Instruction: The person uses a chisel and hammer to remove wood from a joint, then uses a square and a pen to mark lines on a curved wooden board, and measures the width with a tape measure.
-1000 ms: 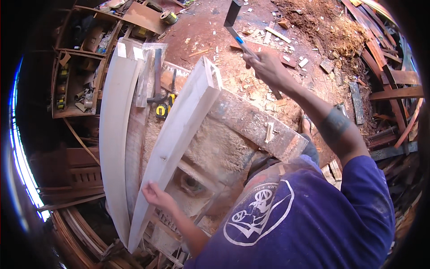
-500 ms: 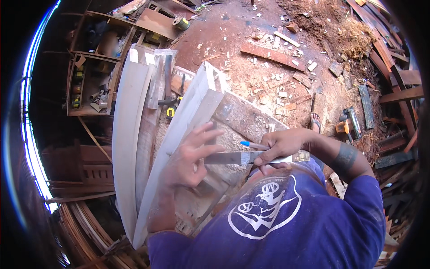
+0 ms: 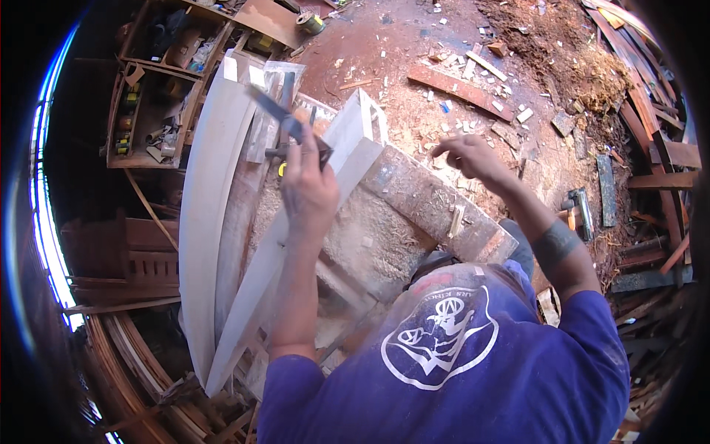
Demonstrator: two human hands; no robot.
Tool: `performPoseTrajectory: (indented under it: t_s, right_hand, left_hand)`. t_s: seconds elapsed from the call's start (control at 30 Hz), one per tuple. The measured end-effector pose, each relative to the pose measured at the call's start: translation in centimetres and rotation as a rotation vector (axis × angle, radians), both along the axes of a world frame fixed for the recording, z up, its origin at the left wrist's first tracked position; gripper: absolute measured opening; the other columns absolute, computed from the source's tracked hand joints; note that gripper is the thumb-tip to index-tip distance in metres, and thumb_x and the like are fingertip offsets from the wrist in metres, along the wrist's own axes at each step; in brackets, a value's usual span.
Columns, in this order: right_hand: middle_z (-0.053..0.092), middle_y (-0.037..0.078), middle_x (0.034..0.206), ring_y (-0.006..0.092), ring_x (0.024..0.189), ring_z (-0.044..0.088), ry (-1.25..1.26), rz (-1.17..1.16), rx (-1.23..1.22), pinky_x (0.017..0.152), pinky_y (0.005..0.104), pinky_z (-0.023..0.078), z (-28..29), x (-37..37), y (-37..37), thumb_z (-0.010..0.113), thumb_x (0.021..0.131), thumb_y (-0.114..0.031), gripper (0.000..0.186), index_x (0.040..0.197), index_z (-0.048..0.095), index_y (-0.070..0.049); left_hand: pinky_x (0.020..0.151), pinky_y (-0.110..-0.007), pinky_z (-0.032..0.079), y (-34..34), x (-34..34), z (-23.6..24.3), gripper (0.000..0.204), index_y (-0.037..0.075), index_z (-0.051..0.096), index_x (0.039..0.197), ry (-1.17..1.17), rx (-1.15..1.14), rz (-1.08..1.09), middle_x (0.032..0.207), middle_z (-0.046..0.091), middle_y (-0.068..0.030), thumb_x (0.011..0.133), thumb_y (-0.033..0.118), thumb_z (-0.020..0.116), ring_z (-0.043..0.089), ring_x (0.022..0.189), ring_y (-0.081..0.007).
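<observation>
My left hand [image 3: 309, 181] is closed on a metal square [image 3: 274, 103], raised over a long pale wooden beam [image 3: 259, 296] that lies diagonally. A second, curved pale board [image 3: 205, 222] lies to its left. Between them a hammer [image 3: 288, 96] and a yellow tape measure [image 3: 282, 169] are partly hidden behind my left hand. My right hand [image 3: 466, 159] is in the air to the right of the beam, index finger out and the others loosely curled, with nothing visible in it.
A dusty workbench [image 3: 458, 222] sits under the beam. A wooden shelf crate [image 3: 140, 159] with cans stands upper left. The floor [image 3: 370, 44] carries scraps and shavings. Planks [image 3: 662, 180] are piled at the right, a power tool [image 3: 580, 214] lies nearby, and bent strips [image 3: 129, 355] lie lower left.
The square went from my right hand down to both hands and is now raised in my left. My right hand has let go and moved up and right; the blue-capped pen is no longer clearly visible.
</observation>
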State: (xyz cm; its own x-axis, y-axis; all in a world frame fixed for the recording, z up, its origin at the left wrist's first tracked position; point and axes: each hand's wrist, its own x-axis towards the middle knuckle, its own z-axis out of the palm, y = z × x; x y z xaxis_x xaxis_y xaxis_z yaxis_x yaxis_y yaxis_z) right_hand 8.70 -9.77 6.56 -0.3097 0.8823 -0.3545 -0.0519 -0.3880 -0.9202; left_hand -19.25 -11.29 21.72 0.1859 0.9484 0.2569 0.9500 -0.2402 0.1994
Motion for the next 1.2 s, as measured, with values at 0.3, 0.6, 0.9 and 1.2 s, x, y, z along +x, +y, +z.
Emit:
performPoseTrajectory:
  t_s: [0.3, 0.6, 0.9, 1.2]
  right_hand:
    - [0.066, 0.007, 0.074, 0.0129, 0.071, 0.058, 0.142, -0.020, 0.246, 0.066, 0.0334, 0.047, 1.8, -12.5, 1.2, 0.062, 0.100, -0.039, 0.044, 0.096, 0.074, 0.003]
    - [0.065, 0.004, 0.071, 0.0107, 0.069, 0.055, 0.125, 0.006, 0.089, 0.066, 0.0331, 0.046, 2.2, -12.2, 2.7, 0.067, 0.098, -0.030, 0.035, 0.091, 0.074, 0.003]
    - [0.066, 0.004, 0.072, 0.0099, 0.073, 0.057, 0.220, 0.015, 0.098, 0.071, 0.0321, 0.048, 1.9, -12.2, 2.6, 0.066, 0.098, -0.033, 0.036, 0.097, 0.075, 0.003]
    - [0.067, 0.016, 0.079, 0.0291, 0.074, 0.065, -0.079, -0.272, 0.413, 0.070, 0.0391, 0.051, 4.7, -8.8, 4.7, 0.045, 0.106, -0.040, 0.051, 0.095, 0.070, 0.002]
  left_hand:
    - [0.096, -0.056, 0.041, 0.6, 0.9, -7.2, 0.056, 0.001, 0.060, 0.137, 0.116, 0.037, -0.125, 0.115, 0.053, -0.0156, 0.082, 0.010, 0.071, 0.051, 0.108, -0.0373]
    - [0.111, -0.051, 0.039, 3.8, -4.3, -5.3, 0.076, 0.021, 0.054, 0.148, 0.076, -0.131, -0.380, 0.157, 0.036, -0.0235, 0.078, 0.030, 0.081, 0.046, 0.135, -0.0441]
    - [0.110, -0.050, 0.040, 3.9, -4.5, -5.4, 0.064, 0.020, 0.062, 0.141, 0.029, -0.132, -0.405, 0.157, 0.038, -0.0237, 0.079, 0.028, 0.077, 0.048, 0.134, -0.0430]
    - [0.108, -0.050, 0.040, 4.1, -4.7, -5.4, 0.062, 0.024, 0.064, 0.139, 0.044, -0.105, -0.391, 0.156, 0.040, -0.0237, 0.079, 0.032, 0.076, 0.051, 0.128, -0.0421]
